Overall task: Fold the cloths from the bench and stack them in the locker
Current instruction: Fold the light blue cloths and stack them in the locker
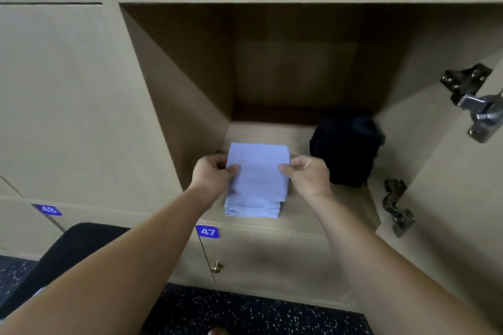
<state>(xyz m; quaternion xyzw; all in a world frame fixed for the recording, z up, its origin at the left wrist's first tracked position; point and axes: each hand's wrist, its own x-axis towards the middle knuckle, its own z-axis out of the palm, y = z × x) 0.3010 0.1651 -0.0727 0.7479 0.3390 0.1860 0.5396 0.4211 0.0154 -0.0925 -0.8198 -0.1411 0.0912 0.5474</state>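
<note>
Two hands share one folded cloth (257, 171) in the head view. The left hand (215, 173) pinches its left edge, thumb on top, and the right hand (307, 174) pinches the opposite edge the same way. Holding both sides probably keeps the fold flat and square as it goes onto the pale stack (253, 209) directly beneath the hands, at the front of the locker (313, 215) floor (whether it already rests there, I cannot tell). Counted: one cloth in hand; two stacks, the pale one with layers too fine to count and a dark stack (345, 149) just right of the right hand; two hinges (473, 102) further right.
</note>
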